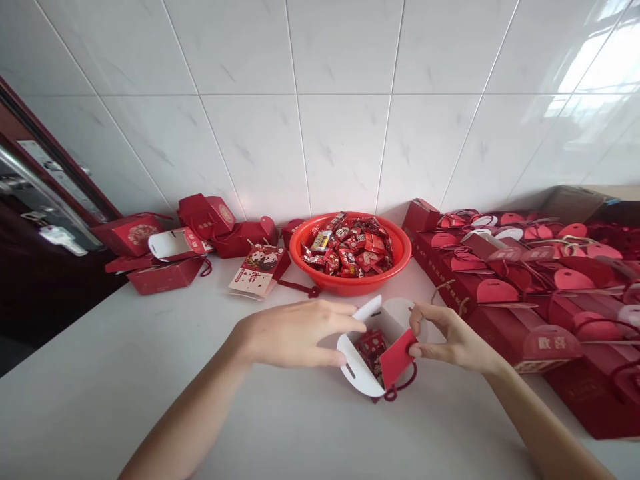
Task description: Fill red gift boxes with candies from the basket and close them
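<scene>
Two bare hands work apart, with one open red box (pixel 397 357) between them on the white table (pixel 195 413). The right hand (pixel 445 340) has thumb and forefinger pinched on the box's red flap, at its right side. The left hand (pixel 300 337) lies at the box's left, fingers and thumb spread, the tips by the white inner faces of its flaps; whether they press on the card, I cannot tell. The box sits just right of the left fingertips and just left of the right hand. Inside lie a few wrapped sweets (pixel 373 347), partly hidden, so I cannot count them. One dark red cord (pixel 410 380) loops beside the box's near right corner.

Beyond the hands stands one red basket (pixel 345 287), heaped with more wrapped sweets (pixel 350 257) than can be counted. Just left of it is one printed packet (pixel 257 270). Farther left, at least five red boxes (pixel 165 275) are piled together. On the right, many packed boxes (pixel 530 313) crowd in rows, overlapping too much to count. One set of keys (pixel 63 239) hangs at the door, far left.
</scene>
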{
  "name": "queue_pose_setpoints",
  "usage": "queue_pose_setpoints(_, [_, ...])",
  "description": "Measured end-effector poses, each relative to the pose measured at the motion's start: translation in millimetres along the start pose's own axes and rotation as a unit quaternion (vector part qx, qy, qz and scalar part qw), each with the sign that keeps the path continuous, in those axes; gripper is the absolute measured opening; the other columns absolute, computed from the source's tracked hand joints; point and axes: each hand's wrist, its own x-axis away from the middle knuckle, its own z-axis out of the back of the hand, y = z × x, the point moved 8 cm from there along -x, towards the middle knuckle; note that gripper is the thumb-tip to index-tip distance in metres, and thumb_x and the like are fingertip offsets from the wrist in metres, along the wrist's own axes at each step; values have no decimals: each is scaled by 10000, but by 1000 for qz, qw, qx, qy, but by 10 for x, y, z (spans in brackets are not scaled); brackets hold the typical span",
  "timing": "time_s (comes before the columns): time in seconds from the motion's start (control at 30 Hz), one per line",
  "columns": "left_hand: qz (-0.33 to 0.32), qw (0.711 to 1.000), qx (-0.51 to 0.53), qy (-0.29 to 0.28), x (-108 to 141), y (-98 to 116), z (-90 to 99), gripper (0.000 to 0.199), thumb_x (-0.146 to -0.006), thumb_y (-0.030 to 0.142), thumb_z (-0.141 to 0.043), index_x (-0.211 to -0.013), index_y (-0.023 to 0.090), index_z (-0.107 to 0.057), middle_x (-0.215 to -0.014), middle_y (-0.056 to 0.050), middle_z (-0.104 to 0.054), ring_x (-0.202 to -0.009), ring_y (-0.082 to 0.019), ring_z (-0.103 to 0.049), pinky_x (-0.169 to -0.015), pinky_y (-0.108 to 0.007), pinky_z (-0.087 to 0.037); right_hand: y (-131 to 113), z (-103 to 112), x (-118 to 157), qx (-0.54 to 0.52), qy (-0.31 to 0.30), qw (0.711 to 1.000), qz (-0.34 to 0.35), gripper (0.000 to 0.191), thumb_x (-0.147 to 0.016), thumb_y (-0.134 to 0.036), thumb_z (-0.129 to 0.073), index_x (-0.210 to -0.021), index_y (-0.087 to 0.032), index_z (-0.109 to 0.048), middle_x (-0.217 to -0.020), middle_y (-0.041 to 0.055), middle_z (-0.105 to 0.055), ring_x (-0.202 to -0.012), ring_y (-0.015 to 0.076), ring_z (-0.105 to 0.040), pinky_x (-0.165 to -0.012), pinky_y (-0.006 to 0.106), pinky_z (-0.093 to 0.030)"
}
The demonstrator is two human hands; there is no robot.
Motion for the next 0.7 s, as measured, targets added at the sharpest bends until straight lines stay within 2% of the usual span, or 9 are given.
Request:
queue_pose_setpoints(0.13, [-38, 999, 6, -5, -22, 145, -105, 401, -902, 221, -670, -1300, 271, -663, -1534, -56, -508, -1432, -271, -450, -1130, -348, -381, 18, 12, -2, 2, 27, 1000, -8, 331, -806, -436, -779, -785, -207, -540, -806, -8, -581, -747, 144, -538, -718, 270, -443])
queue_pose_setpoints(0.27, [-67, 997, 15, -32, -47, 185, -189, 192, -912, 205, -648, -1070, 242, -751, -1361, -63, -661, -1378, -262, -510, -1092, -343, -412, -4, -11, -18, 12, 44, 999, 9, 282, -823, -416, -765, -826, -218, -564, -844, -1, -607, -807, 162, -579, -782, 289, -484])
queue_pose_setpoints(0.33, [-77, 996, 22, -25, -60, 179, -176, 205, -895, 285, -693, -1089, 234, -739, -1290, -68, -696, -1338, -277, -541, -1049, -337, -439, -1, -8, -15, 23, 57, 998, 26, 260, -825, -397, -770, -954, -234, -615, -962, 19, -654, -938, 191, -618, -877, 315, -499])
queue_pose_setpoints(0.43, [-82, 996, 22, -9, -97, 165, -147, 346, -848, 379, -754, -1162, 241, -706, -1244, -54, -711, -1251, -285, -592, -957, -323, -471, 17, 8, 3, 15, 91, 994, 60, 515, -823, -373, -784, -1285, -289, -570, -1247, 56, -641, -1178, 232, -597, -1005, 354, -486])
queue_pose_setpoints(0.5, [-69, 997, 12, 11, -150, 148, -124, 265, -896, 347, -705, -1140, 245, -703, -1185, -31, -726, -1172, -256, -627, -913, -309, -463, 19, 13, 16, -1, 111, 991, 80, 610, -819, -362, -794, -1365, -310, -526, -1311, 64, -621, -1210, 234, -594, -1023, 358, -489])
queue_pose_setpoints(0.57, [-39, 998, -3, 49, -218, 116, -85, 156, -935, 292, -644, -1067, 236, -706, -1099, -16, -729, -1055, -224, -659, -851, -299, -453, 5, -13, 13, -16, 107, 990, 87, 499, -828, -355, -789, -1281, -293, -589, -1229, 61, -661, -1144, 225, -629, -1004, 350, -502])
queue_pose_setpoints(0.63, [-1, 997, -19, 81, -280, 72, -60, 100, -916, 282, -649, -978, 215, -693, -1028, -12, -707, -923, -204, -667, -766, -293, -442, -45, -63, -4, -29, 80, 992, 96, 282, -871, -370, -742, -1120, -260, -665, -1120, 60, -694, -1065, 217, -654, -968, 342, -512])
queue_pose_setpoints(0.7, [36, 994, -23, 96, -321, 21, -62, 159, -859, 330, -712, -933, 200, -659, -995, -11, -678, -851, -200, -655, -717, -295, -435, -116, -108, -18, -40, 51, 992, 110, 180, -932, -392, -659, -1009, -235, -703, -1087, 71, -696, -1034, 213, -658, -941, 336, -512])
